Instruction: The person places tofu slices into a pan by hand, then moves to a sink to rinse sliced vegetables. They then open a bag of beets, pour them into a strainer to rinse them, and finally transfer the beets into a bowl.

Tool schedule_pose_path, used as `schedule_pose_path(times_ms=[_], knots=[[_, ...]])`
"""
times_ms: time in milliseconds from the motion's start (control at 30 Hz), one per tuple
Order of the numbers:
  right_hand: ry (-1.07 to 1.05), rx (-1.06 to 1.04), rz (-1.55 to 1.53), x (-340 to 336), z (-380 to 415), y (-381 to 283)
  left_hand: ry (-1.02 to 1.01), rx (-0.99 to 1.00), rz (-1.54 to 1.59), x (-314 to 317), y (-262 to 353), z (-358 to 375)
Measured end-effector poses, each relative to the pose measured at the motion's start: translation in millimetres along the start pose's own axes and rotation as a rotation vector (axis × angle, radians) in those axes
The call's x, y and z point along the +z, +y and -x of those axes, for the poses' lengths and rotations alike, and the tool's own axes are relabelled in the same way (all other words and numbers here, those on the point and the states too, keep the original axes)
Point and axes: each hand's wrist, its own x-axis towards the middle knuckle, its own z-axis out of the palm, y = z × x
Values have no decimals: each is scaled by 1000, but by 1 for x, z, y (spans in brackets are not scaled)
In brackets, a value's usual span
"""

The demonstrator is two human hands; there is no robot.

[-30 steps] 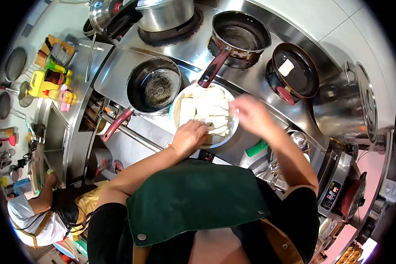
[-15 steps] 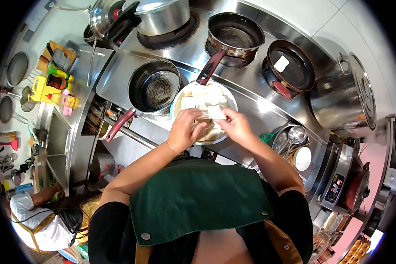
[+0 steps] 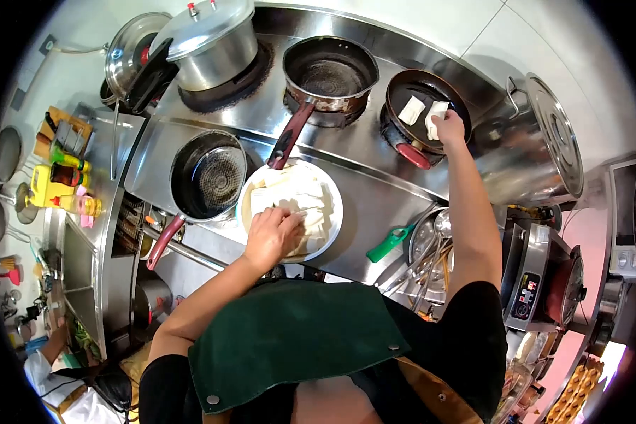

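My left hand (image 3: 272,232) rests on white flat pieces (image 3: 297,191) in a round white bowl (image 3: 336,212). Its fingers are bent over them; whether they pinch one is hidden. Over the dark frying pan (image 3: 427,82) on the right burner, my right hand (image 3: 449,129) grips a white piece (image 3: 434,119) between thumb and fingers. That piece is inside the pan's rim. Another white piece (image 3: 411,110) lies in the pan just left of it.
A deep pan (image 3: 332,74) stands on the middle burner, and a black pan (image 3: 208,177) left of the bowl. Around them are a pressure cooker (image 3: 215,60), a tall steel pot (image 3: 530,141), a green-handled tool (image 3: 389,244) and a co-worker's sleeve (image 3: 41,371) at lower left.
My right hand has moved from the bowl to the frying pan with a white piece. My left hand has stayed at the bowl. The whole view has shifted.
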Motion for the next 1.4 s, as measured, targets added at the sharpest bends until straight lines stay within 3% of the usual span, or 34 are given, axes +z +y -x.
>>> schedule_pose_path(times_ms=[133,267,333,400,433,467,533,600,667,833,1000,1133,1233,1300,1400], knots=[[-22,93,190,16,-49,24,-40,32,-50,-3,-4,-2],[-112,165,87,52,-103,100,-127,78,-56,-1,-4,-1],[-120,217,177,36,-86,70,-148,76,-16,0,1,-2],[-265,167,576,15,-70,40,-136,86,-22,-3,2,-5],[-199,150,622,12,-66,39,-130,83,-31,-4,2,-6],[-202,156,623,11,-64,43,-125,81,-39,-4,2,-6],[43,-82,474,9,-59,49,-113,40,-51,-1,3,-6],[-73,-120,416,4,-59,50,-94,1,-64,0,4,-7],[-392,-144,244,3,-54,52,-129,-36,-42,0,4,-7],[-284,-164,344,14,-50,51,-136,-14,-39,1,2,-8],[-420,-181,344,10,-44,45,-135,-17,-21,1,2,-6],[-411,-192,372,10,-41,41,-122,-22,-38,3,2,-5],[-372,-193,349,13,-39,40,-117,2,-59,3,4,-6],[-222,-217,407,20,-41,42,-118,22,-72,3,6,-6],[-250,-197,462,21,-38,38,-109,14,-71,5,11,-8]])
